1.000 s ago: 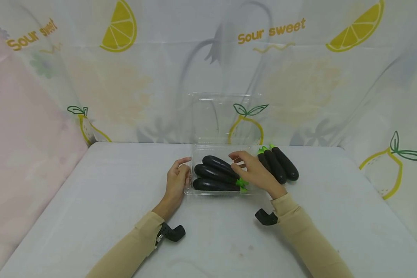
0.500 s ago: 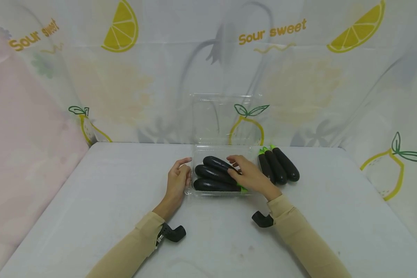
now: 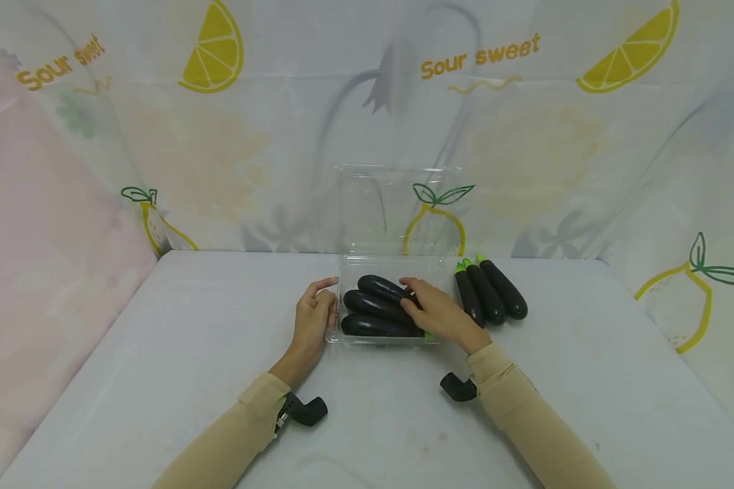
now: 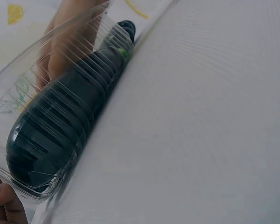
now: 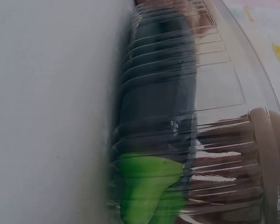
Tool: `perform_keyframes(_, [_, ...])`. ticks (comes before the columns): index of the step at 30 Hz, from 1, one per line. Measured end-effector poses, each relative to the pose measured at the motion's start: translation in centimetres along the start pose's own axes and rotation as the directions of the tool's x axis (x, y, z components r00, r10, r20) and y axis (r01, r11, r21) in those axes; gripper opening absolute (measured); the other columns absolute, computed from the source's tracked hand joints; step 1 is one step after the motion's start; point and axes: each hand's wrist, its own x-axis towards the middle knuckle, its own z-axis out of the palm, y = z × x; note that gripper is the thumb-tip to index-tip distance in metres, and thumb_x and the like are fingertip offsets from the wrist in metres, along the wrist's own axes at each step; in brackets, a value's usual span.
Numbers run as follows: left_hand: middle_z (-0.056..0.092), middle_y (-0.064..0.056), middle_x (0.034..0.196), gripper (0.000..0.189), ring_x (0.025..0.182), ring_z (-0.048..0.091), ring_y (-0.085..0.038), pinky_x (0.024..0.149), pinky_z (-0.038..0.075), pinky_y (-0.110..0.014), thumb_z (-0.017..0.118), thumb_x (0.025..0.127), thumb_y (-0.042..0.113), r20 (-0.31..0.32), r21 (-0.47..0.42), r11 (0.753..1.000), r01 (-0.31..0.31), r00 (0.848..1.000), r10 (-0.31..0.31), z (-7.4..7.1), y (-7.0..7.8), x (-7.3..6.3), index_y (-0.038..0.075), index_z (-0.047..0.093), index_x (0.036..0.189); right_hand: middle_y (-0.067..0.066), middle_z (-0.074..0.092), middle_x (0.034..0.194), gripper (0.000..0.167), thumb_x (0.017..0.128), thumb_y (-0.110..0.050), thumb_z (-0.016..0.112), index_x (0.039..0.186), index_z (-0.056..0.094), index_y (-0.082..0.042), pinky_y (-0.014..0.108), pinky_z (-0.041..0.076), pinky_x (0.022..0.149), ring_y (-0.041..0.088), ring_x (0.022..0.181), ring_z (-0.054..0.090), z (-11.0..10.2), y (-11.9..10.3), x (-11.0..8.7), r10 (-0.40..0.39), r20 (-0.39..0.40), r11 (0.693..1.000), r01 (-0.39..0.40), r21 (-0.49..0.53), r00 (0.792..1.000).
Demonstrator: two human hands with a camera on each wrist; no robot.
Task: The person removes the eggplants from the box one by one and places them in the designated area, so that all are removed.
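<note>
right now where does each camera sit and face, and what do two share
Head: worn on the head, facing forward and down at the clear container, left hand, right hand and sleeves.
Left wrist: low at that wrist, facing along the container's front; left fingers and the right hand show.
Right wrist: low, facing back from the green stem; the right hand shows through the container.
Wrist views share the front eggplant.

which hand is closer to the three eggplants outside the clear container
Right. The right hand is at the right half of the clear container, just left of the three loose eggplants; the left hand is at the container's opposite side, farther from them.
</note>
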Motion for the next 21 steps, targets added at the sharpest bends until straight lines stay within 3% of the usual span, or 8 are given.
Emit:
perform_keyframes(7, [0.041,0.008,0.054,0.033,0.043,0.032,-0.004,0.042,0.025,-0.018,0.044,0.091,0.000,0.015,-0.012,1.000,0.022,1.000,-0.021,-0.1,0.2,0.0,0.004,0.054,0.122,0.016,0.051,0.135,0.051,0.097,-0.027,0.049,0.141,0.038,-0.005,0.047,0.044,0.099,0.032,0.122,0.053,0.0,-0.1,-0.1,0.009,0.010,1.000,-0.009,-0.014,1.000])
perform_keyframes(16, [0.040,0.008,0.054,0.035,0.044,0.033,-0.003,0.043,0.027,-0.017,0.043,0.090,-0.001,0.032,0.017,1.000,0.020,0.999,-0.020,0.4,2.1,-1.1,-0.002,0.051,0.125,0.013,0.051,0.130,0.051,0.095,-0.026,0.054,0.140,0.039,-0.007,0.044,0.048,0.092,0.027,0.114,0.056,0.1,0.0,-0.2,-0.004,-0.019,1.000,0.004,0.008,1.000])
perform_keyframes(21, [0.040,0.008,0.053,0.035,0.043,0.033,-0.003,0.043,0.027,-0.017,0.043,0.089,-0.001,0.030,0.010,1.000,0.021,0.999,-0.022,0.4,2.2,-1.2,-0.002,0.051,0.124,0.013,0.050,0.128,0.050,0.095,-0.026,0.054,0.139,0.041,-0.007,0.043,0.049,0.091,0.027,0.113,0.056,0.0,-0.1,-0.2,-0.029,-0.026,1.000,0.029,0.008,0.999])
